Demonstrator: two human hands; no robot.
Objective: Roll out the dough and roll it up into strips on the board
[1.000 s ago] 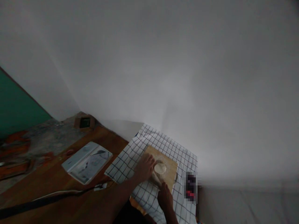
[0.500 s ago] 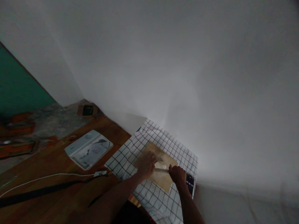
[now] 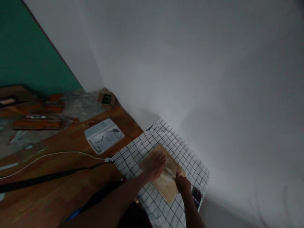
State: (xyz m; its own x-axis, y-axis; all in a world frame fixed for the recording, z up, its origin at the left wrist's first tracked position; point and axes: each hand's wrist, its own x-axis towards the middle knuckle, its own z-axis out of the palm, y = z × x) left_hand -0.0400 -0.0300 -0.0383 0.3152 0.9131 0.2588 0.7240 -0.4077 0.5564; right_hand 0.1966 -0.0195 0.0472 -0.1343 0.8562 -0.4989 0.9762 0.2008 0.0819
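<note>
Right hand (image 3: 183,183) looks wrapped around one end of the pin (image 3: 170,177); left hand (image 3: 157,165) lies low over the board by the other end, can't tell if its fingers close on the pin or just rest there. Dough (image 3: 167,170) sits on the board (image 3: 169,193), between the hands, just beyond the pin and partly hidden. My read: dough is light, soft, easy to stretch or tear, so press with flat fingers or lift by the rim, no pinching the middle; pale dusting on the board should cut sticking. Pin reads stiff and light, best held at both ends, may slip if floury. Right fist is at the board's right edge, so little travel that way; more board runs toward the near corner. Checked cloth (image 3: 129,158) surrounds the board and could ruck if pushed. Phone (image 3: 196,200) is just beside the right forearm, tightest spot. Wall (image 3: 171,79) rises past the cloth's far edge, limiting reach there. White box (image 3: 104,136) and cable (image 3: 61,153) are off left, well apart from the dough.
</note>
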